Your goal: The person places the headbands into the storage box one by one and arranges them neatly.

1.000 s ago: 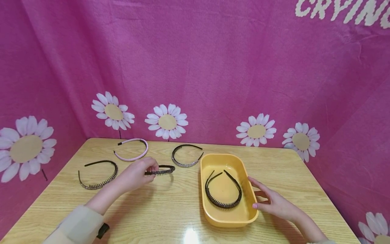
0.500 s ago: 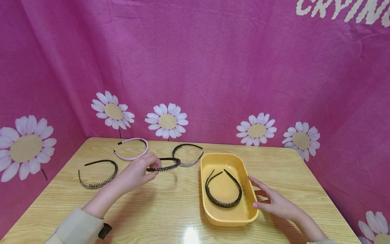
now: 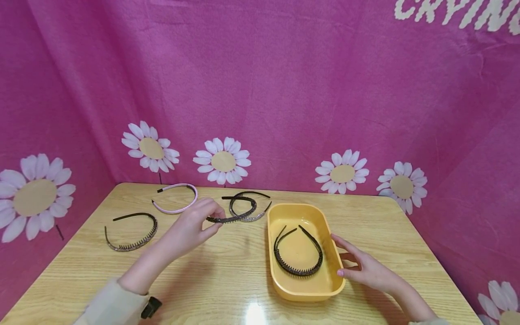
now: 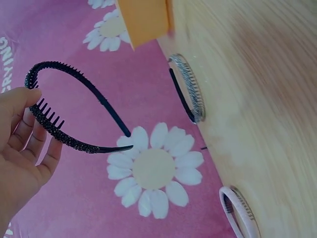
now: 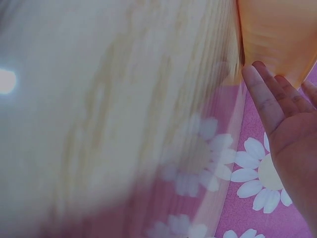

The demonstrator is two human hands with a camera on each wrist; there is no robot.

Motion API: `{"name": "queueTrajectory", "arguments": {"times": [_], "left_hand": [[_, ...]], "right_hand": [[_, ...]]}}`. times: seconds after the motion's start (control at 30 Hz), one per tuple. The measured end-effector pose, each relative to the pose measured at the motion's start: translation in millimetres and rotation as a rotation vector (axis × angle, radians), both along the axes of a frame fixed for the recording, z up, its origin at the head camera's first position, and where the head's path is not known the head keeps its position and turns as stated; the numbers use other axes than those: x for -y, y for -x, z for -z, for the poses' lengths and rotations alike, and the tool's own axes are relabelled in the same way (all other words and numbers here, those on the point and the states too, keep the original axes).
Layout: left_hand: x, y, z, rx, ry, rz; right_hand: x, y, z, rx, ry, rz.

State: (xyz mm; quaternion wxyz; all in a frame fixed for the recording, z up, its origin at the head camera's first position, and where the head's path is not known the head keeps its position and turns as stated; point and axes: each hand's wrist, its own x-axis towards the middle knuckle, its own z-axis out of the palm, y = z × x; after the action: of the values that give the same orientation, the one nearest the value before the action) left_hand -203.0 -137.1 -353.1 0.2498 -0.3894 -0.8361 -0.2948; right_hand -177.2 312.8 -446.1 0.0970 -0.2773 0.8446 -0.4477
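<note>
My left hand [image 3: 195,230] pinches a black beaded headband [image 4: 69,141] with comb teeth and holds it above the table. In the head view this headband overlaps a silver-fronted headband [image 3: 253,218] lying behind it. My right hand [image 3: 367,271] touches the right side of a yellow plastic bin [image 3: 308,295] with its fingers extended. Inside the bin lies dark toothed headwear, a black headband [image 3: 300,273]; a second thin end beside it suggests another, but I cannot tell. In the right wrist view the fingertips [image 5: 251,74] meet the bin's wall.
A pink headband [image 3: 174,212] lies at the back left of the wooden table [image 3: 227,280]. Nearer the left edge is another dark glittery headband [image 3: 134,246]. A pink cloth [image 3: 276,90] with daisies hangs close behind the table.
My left hand has moved right and slightly away from me, raising the black headband, which now overlaps the silver one in the head view. My right hand and the bin have stayed put.
</note>
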Motion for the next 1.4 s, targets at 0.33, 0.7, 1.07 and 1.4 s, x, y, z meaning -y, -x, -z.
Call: {"name": "queueTrajectory", "arguments": {"times": [0.33, 0.7, 1.07, 1.4], "left_hand": [[-17.6, -3.1, -6.5, -0.036, -0.045, 0.061], [-41.6, -2.4, -13.3, -0.082, -0.064, 0.167], [-68.4, 2.7, -12.3, -0.109, -0.05, 0.245], [-89.2, 8.2, -2.6, -0.02, 0.032, 0.261]], "right_hand": [[-0.2, 0.1, -0.2, 0.005, -0.006, 0.001], [-0.1, -0.9, -1.0, -0.005, -0.02, 0.011], [0.2, -0.5, -0.6, -0.005, -0.02, 0.015], [0.5, -0.9, -0.1, -0.001, -0.002, 0.011]]}}
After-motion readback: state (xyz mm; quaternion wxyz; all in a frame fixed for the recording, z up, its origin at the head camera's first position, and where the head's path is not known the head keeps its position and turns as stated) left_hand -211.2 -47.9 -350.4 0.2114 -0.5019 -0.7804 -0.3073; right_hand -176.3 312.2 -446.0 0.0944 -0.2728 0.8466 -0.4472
